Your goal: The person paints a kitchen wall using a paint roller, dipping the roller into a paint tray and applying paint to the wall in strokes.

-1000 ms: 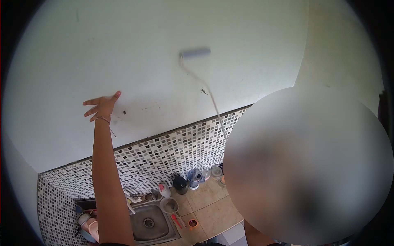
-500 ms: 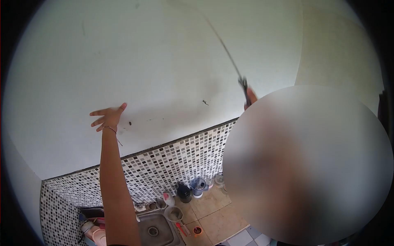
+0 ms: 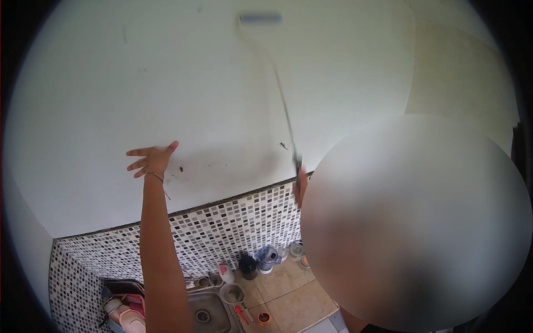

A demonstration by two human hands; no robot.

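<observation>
My left hand (image 3: 151, 160) rests against the pale wall (image 3: 111, 100) with its fingers spread and nothing in it. A thin bracelet circles that wrist. At the right, my right hand (image 3: 301, 188) is partly hidden by a large blurred oval, its fingers wrapped round the dark handle of a paint roller. The long thin rod (image 3: 284, 105) rises from the handle, and the blurred roller head (image 3: 261, 18) is near the top of the wall. Small dark marks dot the wall between the hands.
Below is a mosaic-tiled strip (image 3: 222, 222). A metal sink (image 3: 211, 311) sits in a tan tiled counter (image 3: 300, 297), with a blender jug (image 3: 268, 258), a black container (image 3: 247, 266), a white bottle (image 3: 226, 272) and a strainer (image 3: 232, 293). Pink dishes (image 3: 133, 321) stand left.
My right hand has moved down and left with the roller, and the roller head has come into view at the top. My left hand stays spread on the wall.
</observation>
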